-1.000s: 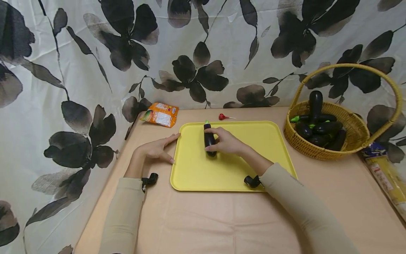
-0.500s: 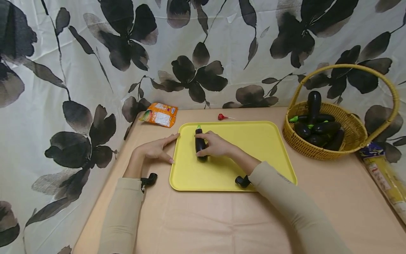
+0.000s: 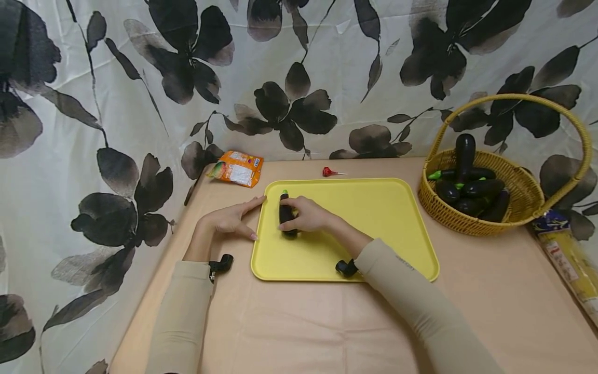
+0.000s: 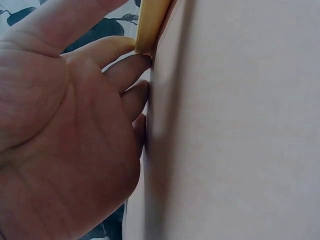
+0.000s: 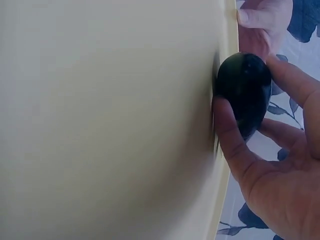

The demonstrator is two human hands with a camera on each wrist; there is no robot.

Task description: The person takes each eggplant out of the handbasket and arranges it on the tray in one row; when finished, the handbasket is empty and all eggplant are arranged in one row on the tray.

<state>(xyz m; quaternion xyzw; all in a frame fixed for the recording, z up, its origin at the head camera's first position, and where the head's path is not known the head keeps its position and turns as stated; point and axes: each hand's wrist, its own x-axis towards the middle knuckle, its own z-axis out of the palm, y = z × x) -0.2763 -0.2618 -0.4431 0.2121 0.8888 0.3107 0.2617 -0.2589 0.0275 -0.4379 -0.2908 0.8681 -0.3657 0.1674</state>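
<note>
A dark purple eggplant (image 3: 285,214) with a green stem end lies lengthwise on the left part of the yellow tray (image 3: 359,228). My right hand (image 3: 308,214) grips it from the right side, thumb toward the near end and fingers toward the far end. The right wrist view shows the rounded bottom of the eggplant (image 5: 244,90) between thumb and fingers, close against the tray surface. At the tray's left edge, the fingers and thumb of my left hand (image 3: 229,218) touch the rim, spread rather than curled. In the left wrist view the palm (image 4: 75,135) faces the camera.
A wicker basket (image 3: 448,215) with a tall handle holds several eggplants at the back right. Behind the tray lie an orange snack packet (image 3: 239,169) and a red lollipop (image 3: 330,172). A yellow package (image 3: 567,257) lies at the right edge.
My right hand has moved the eggplant leftward across the tray, closer to the left rim. The left hand has stayed at the tray's edge.
</note>
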